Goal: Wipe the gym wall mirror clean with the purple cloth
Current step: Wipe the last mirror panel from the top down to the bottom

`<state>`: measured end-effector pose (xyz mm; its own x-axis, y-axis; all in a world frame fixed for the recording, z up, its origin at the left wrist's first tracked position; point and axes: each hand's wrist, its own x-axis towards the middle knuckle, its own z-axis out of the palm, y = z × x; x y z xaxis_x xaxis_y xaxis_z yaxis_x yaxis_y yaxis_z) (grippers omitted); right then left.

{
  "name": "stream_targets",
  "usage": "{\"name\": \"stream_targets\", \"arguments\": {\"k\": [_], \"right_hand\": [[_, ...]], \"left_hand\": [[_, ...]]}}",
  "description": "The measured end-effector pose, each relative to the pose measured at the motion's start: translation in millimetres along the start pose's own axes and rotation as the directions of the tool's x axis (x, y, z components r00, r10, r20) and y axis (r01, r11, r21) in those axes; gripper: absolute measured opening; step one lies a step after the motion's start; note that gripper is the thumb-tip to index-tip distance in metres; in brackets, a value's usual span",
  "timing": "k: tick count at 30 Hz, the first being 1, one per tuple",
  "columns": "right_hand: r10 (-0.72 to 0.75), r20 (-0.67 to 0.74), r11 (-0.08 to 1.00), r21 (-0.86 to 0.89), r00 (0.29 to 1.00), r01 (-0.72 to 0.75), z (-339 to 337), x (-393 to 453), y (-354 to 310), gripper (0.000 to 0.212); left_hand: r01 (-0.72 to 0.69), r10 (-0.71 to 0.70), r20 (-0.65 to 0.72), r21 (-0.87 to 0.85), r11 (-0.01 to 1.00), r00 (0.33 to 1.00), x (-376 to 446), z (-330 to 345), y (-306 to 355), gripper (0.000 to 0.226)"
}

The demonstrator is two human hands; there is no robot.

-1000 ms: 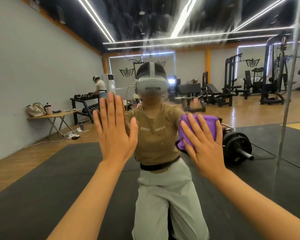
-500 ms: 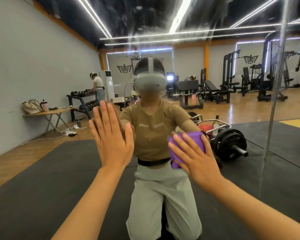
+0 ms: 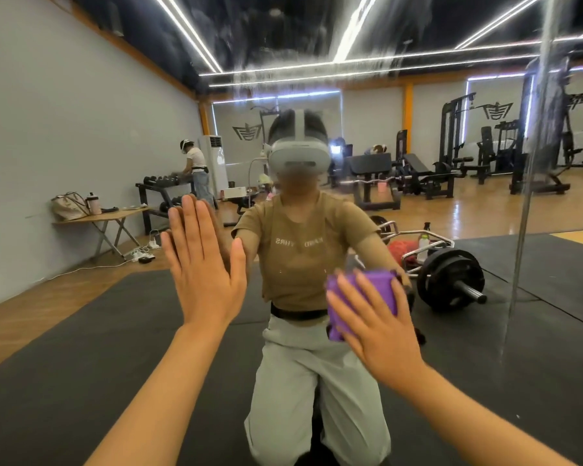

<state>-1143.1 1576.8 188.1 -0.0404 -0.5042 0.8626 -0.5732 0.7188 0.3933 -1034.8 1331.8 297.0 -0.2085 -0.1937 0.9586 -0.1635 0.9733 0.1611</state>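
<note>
The left hand [image 3: 201, 264] is laid flat on the mirror [image 3: 81, 112], fingers straight together. To its right, the purple cloth [image 3: 367, 299] is pressed against the glass by the right hand [image 3: 374, 327], fingers spread.

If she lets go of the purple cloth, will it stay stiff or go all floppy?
Probably floppy: the cloth looks soft and folded, bunching under the right hand. It seems light, since flat fingers alone press it to the mirror. It would likely slide easily on smooth glass and drop if released.
</note>
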Motion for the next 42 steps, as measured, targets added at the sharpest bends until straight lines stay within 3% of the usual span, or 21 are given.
{"name": "stream_targets", "arguments": {"k": [4, 8, 11, 13, 15, 20, 26, 29, 34, 38, 42], "right_hand": [[-0.044, 0.126, 0.996, -0.066, 0.991, 0.053, 12.9, -77.9, -4.3, 0.055], [-0.072, 0.161, 0.996, -0.037, 0.984, 0.079, 10.9, -79.9, 3.0, 0.055], [-0.074, 0.096, 0.997, 0.004, 0.993, 0.074, 2.9, -51.3, 19.3, 0.061], [0.022, 0.024, 0.999, 0.029, 0.999, -0.023, -8.5, -11.1, 37.7, 0.066], [0.119, -0.036, 0.991, 0.061, 0.992, -0.116, -21.9, 33.5, 59.1, 0.061], [0.148, -0.097, 0.988, 0.062, 0.984, -0.142, -46.3, 116.6, 106.7, 0.053], [0.281, -0.186, 0.958, 0.112, 0.942, -0.264, -35.8, 96.7, 91.8, 0.054], [0.201, -0.123, 0.978, 0.082, 0.972, -0.191, -15.0, 21.9, 68.1, 0.060], [0.008, 0.094, 0.999, -0.037, 0.996, -0.004, 4.0, -91.6, 49.7, 0.054], [-0.069, 0.150, 0.995, -0.055, 0.986, 0.078, -1.0, -98.2, 63.6, 0.054], [-0.035, 0.077, 0.999, -0.004, 0.996, 0.035, -12.3, -56.9, 83.2, 0.055]], "left_hand": [[0.027, -0.027, 0.001, 0.013, 1.000, 1.000, 0.2, 1.2, 2.7, 0.069], [0.078, -0.078, 0.016, 0.024, 0.997, 0.997, 0.5, 2.6, 13.5, 0.073], [0.058, -0.058, 0.030, 0.029, 0.998, 0.998, 0.3, 3.2, 12.6, 0.082], [0.053, -0.054, 0.034, 0.037, 0.998, 0.998, 0.4, 3.3, 11.8, 0.091], [0.055, -0.057, 0.044, 0.044, 0.997, 0.997, -0.2, 2.2, 13.1, 0.103], [0.063, -0.070, 0.099, 0.073, 0.995, 0.993, 0.4, -0.3, 14.1, 0.130], [0.078, -0.087, 0.105, 0.084, 0.993, 0.991, -0.7, -1.8, 15.6, 0.130], [0.085, -0.092, 0.106, 0.065, 0.994, 0.990, -0.7, -2.5, 15.3, 0.131], [0.095, -0.103, 0.121, 0.066, 0.993, 0.987, -0.7, -4.9, 18.4, 0.130], [0.100, -0.108, 0.135, 0.059, 0.993, 0.985, 0.5, -7.3, 18.6, 0.130], [0.105, -0.112, 0.150, 0.057, 0.993, 0.982, 0.1, -9.6, 19.1, 0.130]]}}
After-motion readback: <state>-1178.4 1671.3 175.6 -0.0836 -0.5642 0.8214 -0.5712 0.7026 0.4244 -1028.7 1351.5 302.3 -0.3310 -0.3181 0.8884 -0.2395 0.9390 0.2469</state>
